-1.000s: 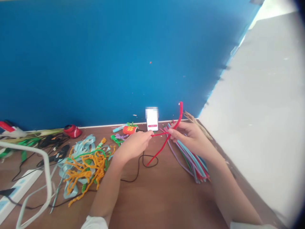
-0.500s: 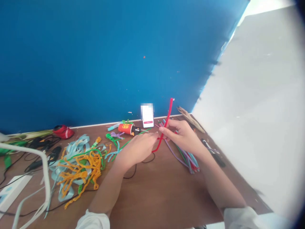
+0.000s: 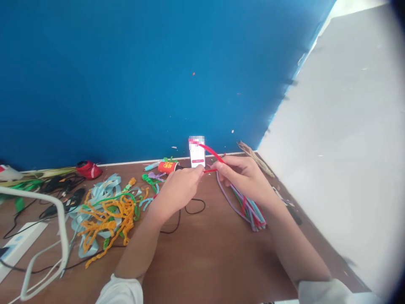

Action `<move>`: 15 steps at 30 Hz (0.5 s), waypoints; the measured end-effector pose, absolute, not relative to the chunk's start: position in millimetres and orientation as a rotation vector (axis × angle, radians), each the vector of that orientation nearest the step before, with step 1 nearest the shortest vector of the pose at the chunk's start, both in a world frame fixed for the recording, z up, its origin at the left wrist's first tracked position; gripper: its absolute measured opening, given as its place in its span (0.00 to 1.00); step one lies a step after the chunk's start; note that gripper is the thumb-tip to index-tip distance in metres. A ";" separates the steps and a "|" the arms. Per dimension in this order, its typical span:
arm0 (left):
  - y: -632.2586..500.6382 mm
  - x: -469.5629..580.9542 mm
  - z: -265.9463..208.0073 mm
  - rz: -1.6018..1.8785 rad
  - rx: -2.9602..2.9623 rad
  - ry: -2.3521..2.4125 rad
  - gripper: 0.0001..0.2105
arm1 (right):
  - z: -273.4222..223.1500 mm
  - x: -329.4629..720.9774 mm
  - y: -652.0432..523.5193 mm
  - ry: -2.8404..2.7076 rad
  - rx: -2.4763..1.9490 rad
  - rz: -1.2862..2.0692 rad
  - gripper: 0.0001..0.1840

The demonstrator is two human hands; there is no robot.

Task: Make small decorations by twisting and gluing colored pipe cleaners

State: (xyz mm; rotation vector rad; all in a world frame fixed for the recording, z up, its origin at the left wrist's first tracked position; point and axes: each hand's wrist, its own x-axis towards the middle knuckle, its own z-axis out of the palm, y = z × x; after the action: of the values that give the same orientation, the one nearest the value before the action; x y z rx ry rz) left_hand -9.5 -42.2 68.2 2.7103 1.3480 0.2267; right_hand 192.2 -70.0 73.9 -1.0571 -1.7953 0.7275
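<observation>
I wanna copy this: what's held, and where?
Red pipe cleaner: the right grip pinches it where its free length begins; the left grip holds a red strand leading there. Whether they join is hidden.

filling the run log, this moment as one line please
left grip: red strand | right grip: red strand | behind: phone | on table: multicoloured bundle

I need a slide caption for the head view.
Bare left hand and right hand hold slender red craft wire above a brown wooden table, near a multicoloured strand bundle.
</observation>
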 end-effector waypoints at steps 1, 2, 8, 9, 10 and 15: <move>-42.1 -9.6 67.7 0.236 2.694 1.312 0.14 | 72.9 191.0 -70.5 -1.766 -1.055 0.695 0.19; -42.2 -9.5 67.2 0.239 2.678 1.259 0.14 | 71.8 189.9 -70.7 -1.743 -1.062 0.639 0.19; -47.0 -5.8 63.7 0.238 2.642 0.982 0.14 | 63.9 181.8 -67.8 -1.652 -1.114 0.661 0.21; -48.2 -5.2 63.3 0.240 2.649 0.968 0.14 | 62.8 180.9 -67.0 -1.632 -1.119 0.674 0.21; -49.2 -4.7 63.1 0.245 2.656 0.958 0.14 | 61.8 180.4 -66.0 -1.615 -1.127 0.676 0.21; -51.9 -4.7 65.2 0.352 2.593 0.945 0.17 | 59.6 182.1 -61.3 -1.596 -1.149 0.680 0.24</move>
State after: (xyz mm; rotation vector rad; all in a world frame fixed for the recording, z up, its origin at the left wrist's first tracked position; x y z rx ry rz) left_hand -4.7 -51.9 65.2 2.5933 0.9455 0.3518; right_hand 182.1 -61.3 59.6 -1.1490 -1.5961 0.6796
